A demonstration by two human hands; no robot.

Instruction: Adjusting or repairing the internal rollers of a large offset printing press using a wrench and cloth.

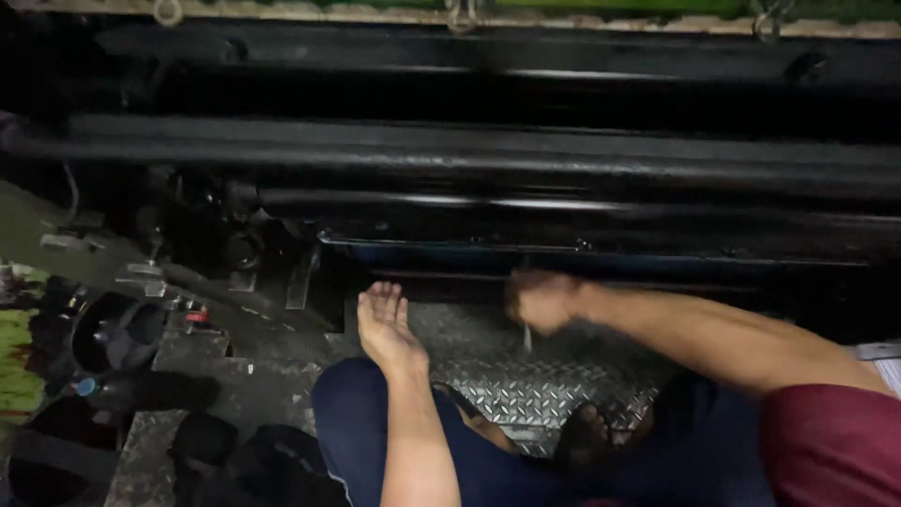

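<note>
Item: thin metal tool (527,338), prob. a screwdriver or rod, blurred. Sat in right hand (542,300), fist closed round its top; shaft ran near upright, tip down toward the ribbed metal floor plate (526,394), just in front of the black machine frame (450,160). Left hand (387,324) was open, fingers straight, flat, holding nothing, just left of the tool. Right hand nearer, on it; left apart by a small gap. Dark containers (113,338) lay well off to the left.
</note>
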